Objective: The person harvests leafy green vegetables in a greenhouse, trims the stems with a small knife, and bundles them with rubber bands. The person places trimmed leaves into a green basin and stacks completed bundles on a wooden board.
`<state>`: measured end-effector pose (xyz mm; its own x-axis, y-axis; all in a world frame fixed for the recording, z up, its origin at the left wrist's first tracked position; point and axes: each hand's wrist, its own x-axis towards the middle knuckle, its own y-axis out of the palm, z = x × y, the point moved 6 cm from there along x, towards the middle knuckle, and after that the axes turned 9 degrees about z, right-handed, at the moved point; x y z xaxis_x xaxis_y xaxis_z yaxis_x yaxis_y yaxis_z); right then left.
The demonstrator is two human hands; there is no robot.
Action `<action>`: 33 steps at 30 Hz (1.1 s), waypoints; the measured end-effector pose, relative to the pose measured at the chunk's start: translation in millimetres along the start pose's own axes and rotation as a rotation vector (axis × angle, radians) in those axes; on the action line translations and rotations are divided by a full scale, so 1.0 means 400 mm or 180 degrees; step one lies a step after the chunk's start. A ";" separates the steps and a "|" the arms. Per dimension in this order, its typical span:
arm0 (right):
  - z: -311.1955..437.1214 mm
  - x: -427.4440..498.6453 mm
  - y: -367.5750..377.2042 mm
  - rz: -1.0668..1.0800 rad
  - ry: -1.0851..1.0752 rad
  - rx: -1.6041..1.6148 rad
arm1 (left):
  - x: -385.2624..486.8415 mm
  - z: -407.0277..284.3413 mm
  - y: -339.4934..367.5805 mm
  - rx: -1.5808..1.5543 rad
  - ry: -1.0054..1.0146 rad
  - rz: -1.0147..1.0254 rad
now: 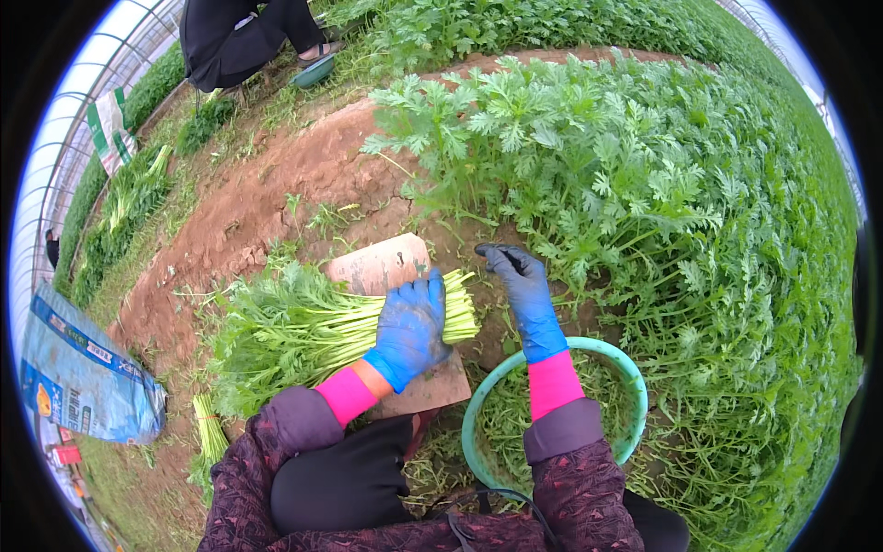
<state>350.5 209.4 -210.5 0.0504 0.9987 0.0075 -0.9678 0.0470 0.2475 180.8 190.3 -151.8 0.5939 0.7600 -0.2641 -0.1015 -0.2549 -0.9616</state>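
My left hand (412,328), in a blue glove, lies over the pale stems of a large bunch of leafy greens (296,324) and presses or grips them; its palm side is hidden. The bunch rests across a worn board (379,265), leaves to the left, cut stem ends to the right. To the right of those ends, my right hand (517,272) is raised above the soil, its gloved fingertips darkened and the thumb near the index finger. Whether anything thin is between them cannot be told. Below my right forearm stands a round green tub (640,407) holding loose leaves and trimmings.
Dense feathery greens (662,207) grow on the right. A banded bundle (210,428) lies at lower left, near a blue printed sack (90,372). More cut bunches (121,203) and a white-green sack (110,131) lie farther left. Another person (238,45) crouches at the top.
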 end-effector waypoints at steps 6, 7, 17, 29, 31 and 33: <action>-0.052 -0.032 0.056 -0.0054 0.0711 0.0129 | -0.001 -0.002 -0.001 0.0069 -0.0015 0.0012; -0.054 -0.039 0.051 -0.0272 0.0716 0.0110 | 0.000 -0.003 0.000 0.0114 -0.0027 0.0058; -0.061 -0.060 0.055 -0.0628 0.0651 0.0053 | 0.009 -0.012 -0.012 0.0263 -0.0121 0.0219; -0.073 -0.069 0.091 -0.0544 0.0261 0.0241 | 0.015 -0.017 -0.014 0.0466 -0.0111 0.0298; -0.069 -0.065 0.094 -0.0466 0.0136 -0.0326 | 0.015 -0.017 -0.013 0.0448 -0.0136 0.0326; -0.067 -0.055 0.087 -0.0247 0.0180 -0.0203 | 0.015 -0.017 -0.016 0.0325 -0.0080 0.0200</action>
<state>309.0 189.7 -228.0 0.1136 0.9914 -0.0643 -0.9753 0.1236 0.1831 190.5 192.5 -146.8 0.5638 0.7595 -0.3245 -0.2194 -0.2411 -0.9454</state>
